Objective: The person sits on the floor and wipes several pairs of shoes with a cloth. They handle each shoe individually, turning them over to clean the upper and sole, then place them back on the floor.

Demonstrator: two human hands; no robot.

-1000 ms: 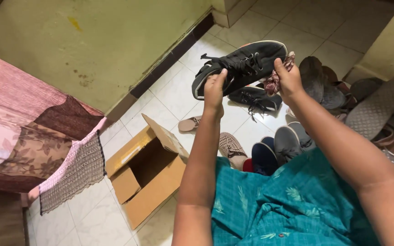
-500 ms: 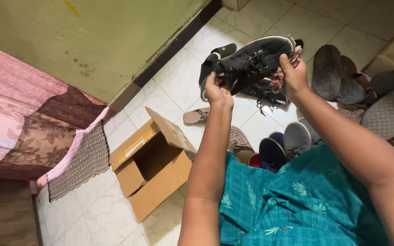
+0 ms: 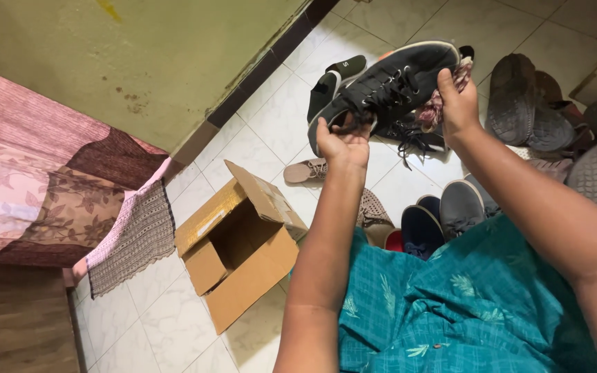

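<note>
Teal cloth (image 3: 450,311) fills the near edge at six o'clock, and both forearms rise from it. At nine o'clock of the left arm an open cardboard box (image 3: 240,242) sits on the tiles. The left hand (image 3: 343,141) pinches the heel of a black lace-up sneaker (image 3: 392,79), held aloft at twelve o'clock; the right hand (image 3: 459,103) grips its toe end together with a reddish rag (image 3: 431,114). The loose laces dangle and could snag the black shoe (image 3: 409,135) lying beneath; a slipping heel pinch would likely drop the sneaker.
</note>
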